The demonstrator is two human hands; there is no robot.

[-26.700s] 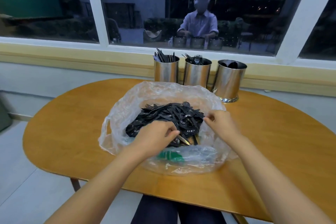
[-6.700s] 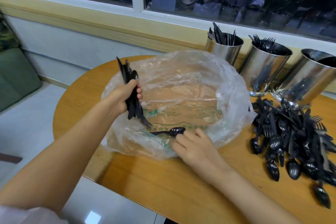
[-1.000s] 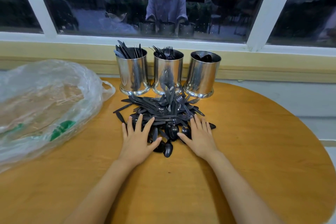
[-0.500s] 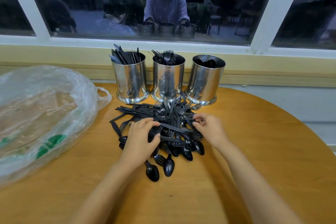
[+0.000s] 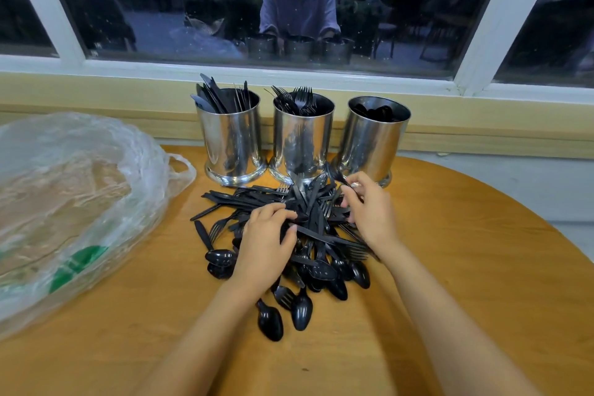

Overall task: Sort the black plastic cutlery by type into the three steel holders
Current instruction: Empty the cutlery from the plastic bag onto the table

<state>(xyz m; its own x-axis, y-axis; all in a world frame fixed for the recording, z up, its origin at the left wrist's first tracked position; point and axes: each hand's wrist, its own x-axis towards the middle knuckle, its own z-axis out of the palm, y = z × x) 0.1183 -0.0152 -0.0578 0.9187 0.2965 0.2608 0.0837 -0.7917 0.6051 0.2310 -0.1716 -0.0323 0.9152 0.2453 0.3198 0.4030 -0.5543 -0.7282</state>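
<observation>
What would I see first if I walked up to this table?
The big pile of black cutlery in the middle of the table, with the left hand and right hand gripping pieces of it. Behind it three shiny holders stand in a row at the table's far edge. A crumpled clear bag fills the left side.

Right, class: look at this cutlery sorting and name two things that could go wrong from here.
1. The pile, which the left hand grips, is tangled; the piece that the right hand pinches may drag others into the wrong holder.
2. That hand works close beside the right holder; a knock might tip it, though its base looks wide.
</observation>
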